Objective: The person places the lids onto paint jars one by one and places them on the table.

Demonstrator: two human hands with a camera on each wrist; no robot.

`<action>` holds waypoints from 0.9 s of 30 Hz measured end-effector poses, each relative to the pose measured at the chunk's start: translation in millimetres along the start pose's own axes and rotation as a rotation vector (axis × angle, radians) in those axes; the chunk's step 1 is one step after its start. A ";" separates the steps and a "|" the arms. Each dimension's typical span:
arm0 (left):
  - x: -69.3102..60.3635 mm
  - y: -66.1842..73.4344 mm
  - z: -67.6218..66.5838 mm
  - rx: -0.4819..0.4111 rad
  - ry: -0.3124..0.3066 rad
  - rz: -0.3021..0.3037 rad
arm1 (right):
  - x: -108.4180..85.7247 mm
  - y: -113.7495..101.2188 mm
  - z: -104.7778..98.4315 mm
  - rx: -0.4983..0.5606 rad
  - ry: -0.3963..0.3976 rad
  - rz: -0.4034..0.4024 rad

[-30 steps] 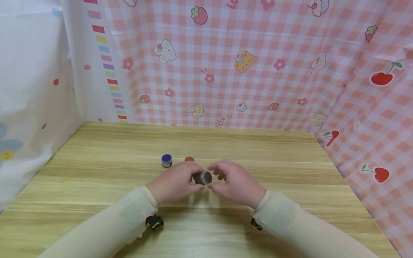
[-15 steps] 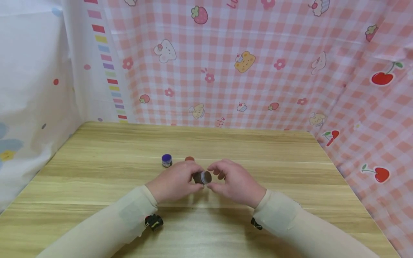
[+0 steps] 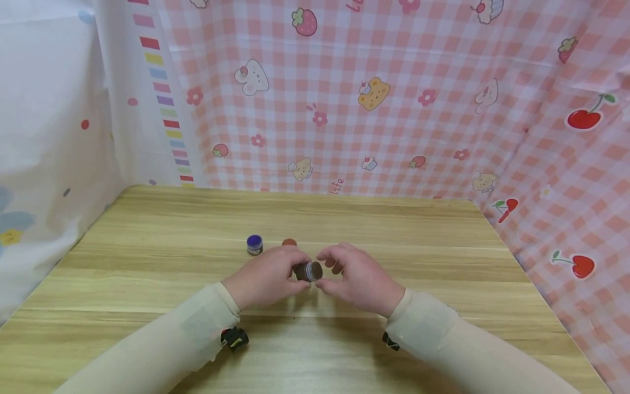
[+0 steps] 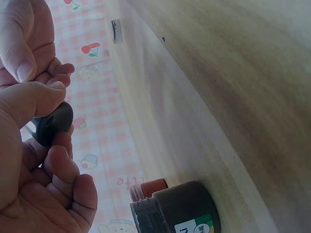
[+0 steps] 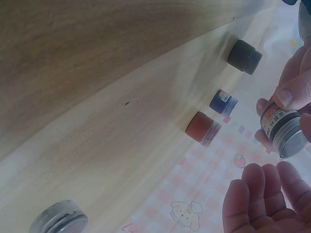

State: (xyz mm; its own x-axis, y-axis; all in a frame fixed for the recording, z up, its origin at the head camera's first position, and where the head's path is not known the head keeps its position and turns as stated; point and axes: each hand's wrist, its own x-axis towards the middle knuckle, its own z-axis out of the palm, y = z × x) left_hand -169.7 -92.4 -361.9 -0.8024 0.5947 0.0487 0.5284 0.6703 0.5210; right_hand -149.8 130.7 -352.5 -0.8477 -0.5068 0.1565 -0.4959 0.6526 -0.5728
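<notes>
In the head view, my left hand (image 3: pixel 268 276) grips a small dark jar (image 3: pixel 302 272), tilted so its ridged lid end points right. The right wrist view shows the held jar (image 5: pixel 278 119) with a pale label and a clear rim. My right hand (image 3: pixel 361 282) is beside that end, fingers loosely bent; in the right wrist view the same hand (image 5: pixel 267 206) is palm up with nothing in it. The left wrist view has my left thumb and fingers around the jar's dark base (image 4: pixel 59 121).
A purple jar (image 3: pixel 254 245) stands left of a red-brown jar (image 3: pixel 289 242), partly hidden by my left hand. A larger dark jar (image 4: pixel 187 208) stands on the table (image 4: pixel 194 136). Another clear-rimmed jar (image 5: pixel 59 218) is at the lower left of the right wrist view. Patterned cloth (image 3: pixel 320 137) hangs behind.
</notes>
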 end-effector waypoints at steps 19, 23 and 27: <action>0.0 -0.3 1.0 -0.003 0.013 0.015 | -0.1 0.4 1.4 -0.014 0.019 -0.031; 0.1 0.0 1.1 0.001 0.009 0.012 | 0.0 0.1 1.4 -0.022 0.015 -0.019; -0.1 0.1 1.4 0.011 0.008 0.005 | -0.3 0.4 1.3 -0.015 0.008 -0.004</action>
State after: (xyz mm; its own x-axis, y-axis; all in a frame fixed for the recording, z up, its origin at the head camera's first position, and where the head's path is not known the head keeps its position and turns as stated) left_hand -169.2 -91.8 -363.1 -0.8017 0.5949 0.0579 0.5356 0.6721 0.5114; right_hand -149.4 130.4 -353.8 -0.8471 -0.5052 0.1651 -0.5021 0.6587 -0.5603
